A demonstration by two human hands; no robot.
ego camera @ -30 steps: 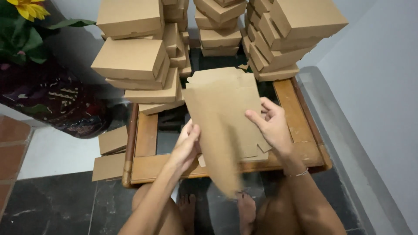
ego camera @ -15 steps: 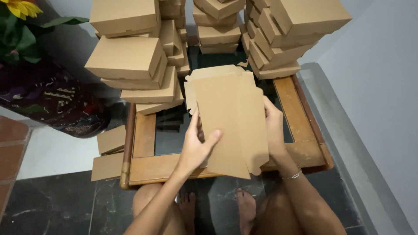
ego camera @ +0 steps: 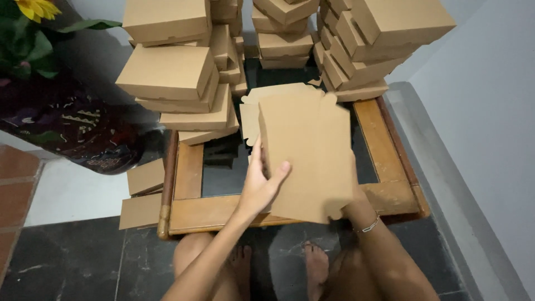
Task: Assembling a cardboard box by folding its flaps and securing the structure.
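We hold flat cardboard blank (ego camera: 306, 156) upright over wooden table (ego camera: 192, 214): left hand (ego camera: 261, 187) grips front edge, right hand behind, mostly hidden. Folded box stacks (ego camera: 178, 83) beyond.

Both arms are bare, with no sleeves showing. The left hand (ego camera: 259, 187) wears no ring or band. Just below the mostly hidden right hand (ego camera: 353, 192), a thin silver chain bracelet (ego camera: 369, 226) circles the wrist. Knees and feet (ego camera: 278, 265) are bare too.
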